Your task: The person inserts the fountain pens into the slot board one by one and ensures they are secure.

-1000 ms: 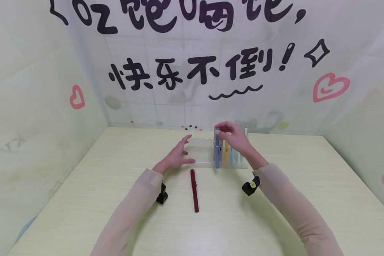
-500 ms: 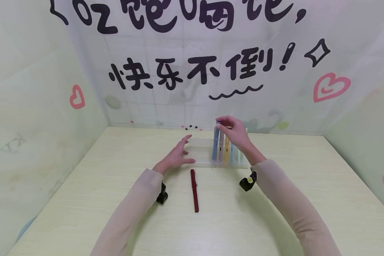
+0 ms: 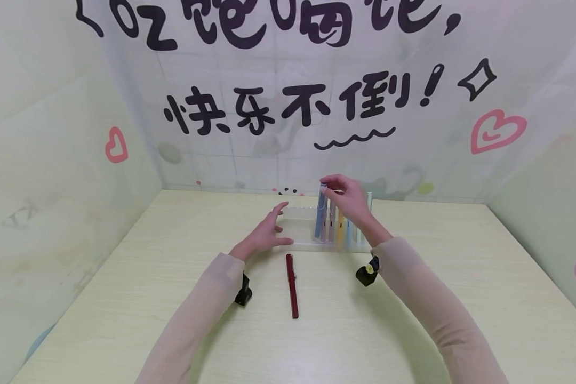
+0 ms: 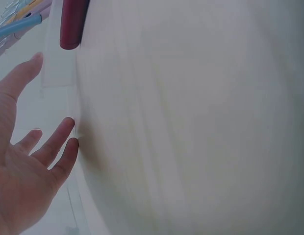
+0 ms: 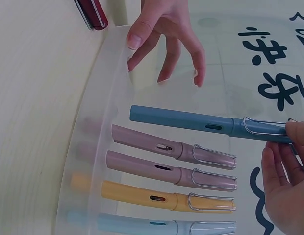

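My right hand (image 3: 351,201) pinches a blue fountain pen (image 5: 191,121) near its clip end. The pen stands nearly upright over the clear plastic pen rack (image 3: 301,247), its lower end close to the front ledge. Just right of it, two mauve fountain pens (image 5: 171,151), an orange one (image 5: 142,193) and a light blue one (image 5: 137,224) lean in a row in the rack. My left hand (image 3: 265,233) is at the rack's left end, fingers spread, thumb right at the front ledge. A dark red pen (image 3: 292,286) lies on the table before the rack.
A pale pen (image 3: 369,202) stands at the row's right end, partly behind my right hand. The light wood table (image 3: 413,320) meets a printed backdrop (image 3: 288,170) close behind the rack. Black wrist cameras sit below both hands.
My right hand has raised the blue pen from in front of the rack, then shifted it left and lowered it slightly, past the mauve pens. The left hand and red pen stay put.
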A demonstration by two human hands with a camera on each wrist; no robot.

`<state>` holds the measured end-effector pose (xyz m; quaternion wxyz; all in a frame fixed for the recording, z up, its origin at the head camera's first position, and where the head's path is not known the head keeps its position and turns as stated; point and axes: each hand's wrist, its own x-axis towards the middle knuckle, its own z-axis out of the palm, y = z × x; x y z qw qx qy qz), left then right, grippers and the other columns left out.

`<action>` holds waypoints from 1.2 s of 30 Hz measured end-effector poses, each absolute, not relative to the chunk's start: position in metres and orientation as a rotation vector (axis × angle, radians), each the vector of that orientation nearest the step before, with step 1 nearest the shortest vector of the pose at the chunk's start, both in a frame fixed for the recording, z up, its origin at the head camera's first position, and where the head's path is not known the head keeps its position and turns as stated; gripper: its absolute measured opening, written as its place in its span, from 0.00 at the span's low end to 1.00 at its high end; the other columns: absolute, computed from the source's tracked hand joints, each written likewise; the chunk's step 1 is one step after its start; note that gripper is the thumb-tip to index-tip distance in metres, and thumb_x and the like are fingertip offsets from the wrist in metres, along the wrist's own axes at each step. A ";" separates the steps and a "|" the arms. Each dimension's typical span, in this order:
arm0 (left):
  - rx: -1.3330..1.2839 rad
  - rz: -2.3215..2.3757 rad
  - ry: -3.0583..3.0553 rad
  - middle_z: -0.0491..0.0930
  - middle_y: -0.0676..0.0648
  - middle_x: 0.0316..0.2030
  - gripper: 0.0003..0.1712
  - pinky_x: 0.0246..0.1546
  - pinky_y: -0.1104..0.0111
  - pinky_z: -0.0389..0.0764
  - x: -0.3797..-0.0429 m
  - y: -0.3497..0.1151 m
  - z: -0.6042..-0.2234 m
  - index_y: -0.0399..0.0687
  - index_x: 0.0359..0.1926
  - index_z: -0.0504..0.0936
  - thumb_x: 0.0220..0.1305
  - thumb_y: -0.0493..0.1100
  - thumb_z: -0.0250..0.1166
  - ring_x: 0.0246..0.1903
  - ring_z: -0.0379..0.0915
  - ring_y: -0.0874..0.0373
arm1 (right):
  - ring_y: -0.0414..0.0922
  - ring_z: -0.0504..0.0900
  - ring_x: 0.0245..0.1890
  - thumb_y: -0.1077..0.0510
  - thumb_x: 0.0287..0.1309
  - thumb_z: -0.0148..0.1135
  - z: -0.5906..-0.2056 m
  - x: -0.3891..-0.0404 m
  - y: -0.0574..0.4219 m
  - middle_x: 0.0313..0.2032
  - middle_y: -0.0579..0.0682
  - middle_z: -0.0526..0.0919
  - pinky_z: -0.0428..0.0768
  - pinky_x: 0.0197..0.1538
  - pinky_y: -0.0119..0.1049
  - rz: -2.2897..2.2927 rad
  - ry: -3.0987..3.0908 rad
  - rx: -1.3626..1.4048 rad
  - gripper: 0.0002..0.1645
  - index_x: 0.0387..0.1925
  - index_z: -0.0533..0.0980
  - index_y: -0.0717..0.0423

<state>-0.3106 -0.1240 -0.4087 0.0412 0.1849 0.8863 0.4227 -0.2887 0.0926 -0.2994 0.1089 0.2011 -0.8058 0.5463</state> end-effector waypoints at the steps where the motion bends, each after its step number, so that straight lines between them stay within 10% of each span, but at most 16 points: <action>1: 0.564 1.293 2.715 0.51 0.39 0.63 0.56 0.47 0.56 0.69 -0.311 -0.124 -0.409 0.64 0.67 0.40 0.45 0.42 0.70 0.46 0.69 0.47 | 0.52 0.74 0.42 0.66 0.57 0.54 -0.303 -0.292 0.093 0.42 0.61 0.76 0.71 0.49 0.41 1.608 -2.373 0.590 0.14 0.45 0.72 0.69; 36: 0.552 1.309 2.709 0.51 0.40 0.62 0.56 0.46 0.56 0.70 -0.310 -0.124 -0.408 0.61 0.67 0.41 0.45 0.41 0.70 0.46 0.69 0.46 | 0.44 0.76 0.38 0.61 0.54 0.58 -0.345 -0.319 0.093 0.38 0.52 0.78 0.75 0.44 0.35 1.437 -2.468 0.667 0.13 0.42 0.74 0.61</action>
